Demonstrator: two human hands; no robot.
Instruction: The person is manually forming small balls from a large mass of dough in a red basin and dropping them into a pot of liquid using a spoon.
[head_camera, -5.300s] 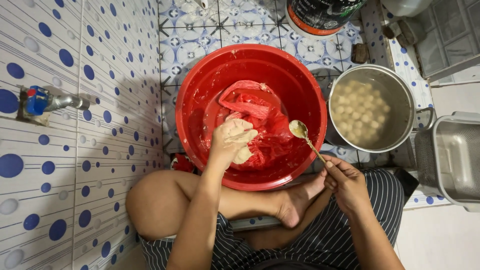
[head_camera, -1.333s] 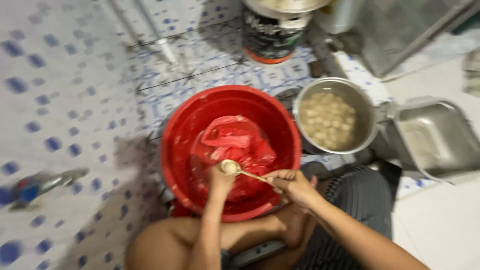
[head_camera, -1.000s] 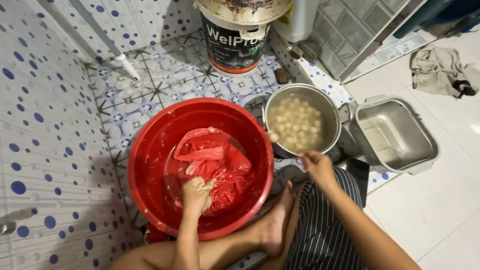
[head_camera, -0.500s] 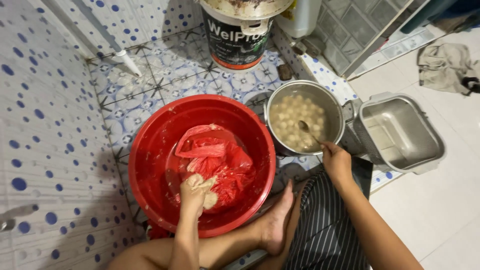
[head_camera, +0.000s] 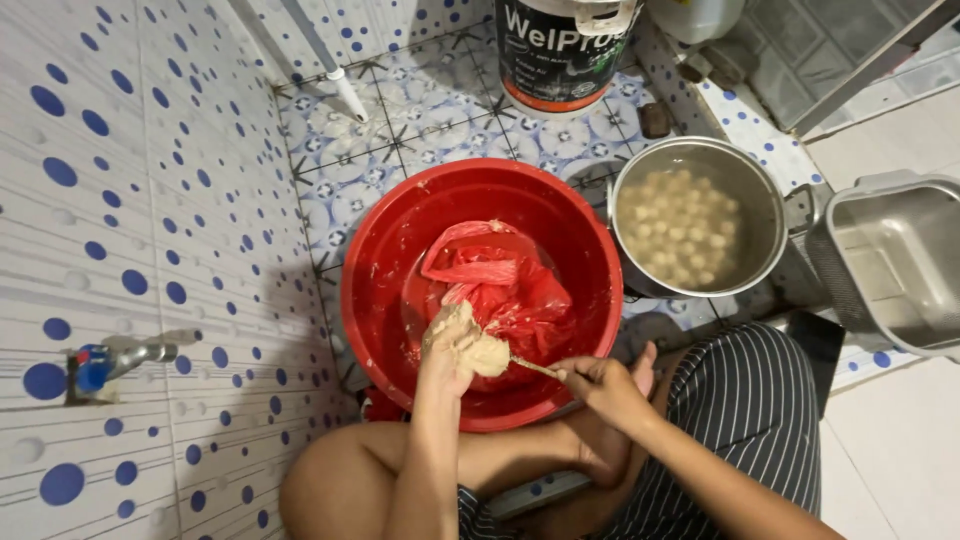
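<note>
My left hand (head_camera: 452, 345) is closed around a lump of pale paste (head_camera: 484, 352) over the near side of a red plastic basin (head_camera: 385, 260). My right hand (head_camera: 598, 385) holds a metal spoon (head_camera: 530, 367) whose bowl touches the paste at my left fist. A crumpled red plastic bag (head_camera: 505, 290) with more paste lies in the basin. To the right stands a steel pot (head_camera: 765, 195) of water with several pale balls (head_camera: 680, 228) floating in it.
A rectangular steel tray (head_camera: 900, 265) sits at the far right. A paint-style bucket (head_camera: 565, 50) stands behind the basin. A wall tap (head_camera: 120, 358) with a blue handle sticks out at left. My bare knee (head_camera: 330, 485) and foot lie just below the basin.
My right hand has come back from the steel pot to the basin with the spoon. My left hand has stayed over the basin, squeezing paste.
</note>
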